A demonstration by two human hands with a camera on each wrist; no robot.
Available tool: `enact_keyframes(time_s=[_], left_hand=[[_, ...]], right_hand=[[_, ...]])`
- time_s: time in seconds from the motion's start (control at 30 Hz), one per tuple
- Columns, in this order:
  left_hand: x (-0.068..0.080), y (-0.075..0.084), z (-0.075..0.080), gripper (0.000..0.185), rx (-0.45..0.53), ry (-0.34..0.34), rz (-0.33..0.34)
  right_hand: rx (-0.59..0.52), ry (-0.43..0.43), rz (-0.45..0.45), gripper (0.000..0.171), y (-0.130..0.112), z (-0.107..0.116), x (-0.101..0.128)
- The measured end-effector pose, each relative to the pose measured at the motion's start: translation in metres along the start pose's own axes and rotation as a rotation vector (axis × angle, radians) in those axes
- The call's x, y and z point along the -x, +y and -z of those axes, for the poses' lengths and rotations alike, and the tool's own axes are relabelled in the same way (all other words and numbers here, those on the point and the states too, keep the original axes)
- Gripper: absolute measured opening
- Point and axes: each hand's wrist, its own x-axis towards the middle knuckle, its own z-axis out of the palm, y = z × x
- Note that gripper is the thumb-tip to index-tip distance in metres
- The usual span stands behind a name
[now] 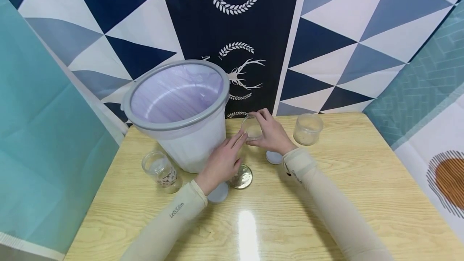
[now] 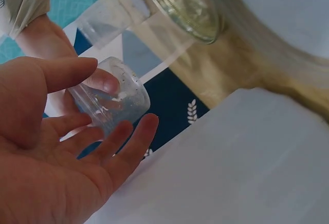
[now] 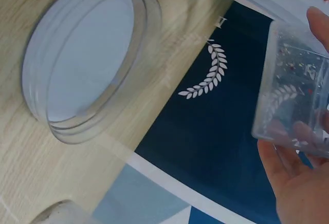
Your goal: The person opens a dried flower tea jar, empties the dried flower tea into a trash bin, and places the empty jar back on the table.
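A clear plastic jar is held up by my right hand above the far part of the table, just right of the bin. In the right wrist view, small specks dot the wall of this jar, and fingers are around it. My left hand reaches up from the left, its fingertips right at the jar's near side. From the left wrist view, the fingers of that hand look spread and relaxed in front of the jar. Below the hands lies a round gold lid.
A large white bin with a grey rim and purple liner stands at the back left. Left of it is a clear jar with a printed label. Another clear jar stands right. White discs lie near my forearms.
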Motion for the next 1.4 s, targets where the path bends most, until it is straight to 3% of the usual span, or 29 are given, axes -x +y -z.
enact_keyframes(time_s=[0.37, 1.23, 1.4], left_hand=[[0.005, -0.001, -0.012, 0.081, 0.020, -0.122, 0.040], [0.006, -0.002, -0.021, 0.081, 0.061, -0.299, 0.112], [0.004, -0.002, -0.021, 0.081, 0.046, -0.307, 0.115]], right_hand=[[0.015, -0.094, -0.101, 0.094, 0.000, -0.016, 0.005], [0.013, -0.196, -0.097, 0.092, 0.008, -0.030, 0.007], [0.006, -0.209, -0.095, 0.092, 0.008, -0.032, 0.005]])
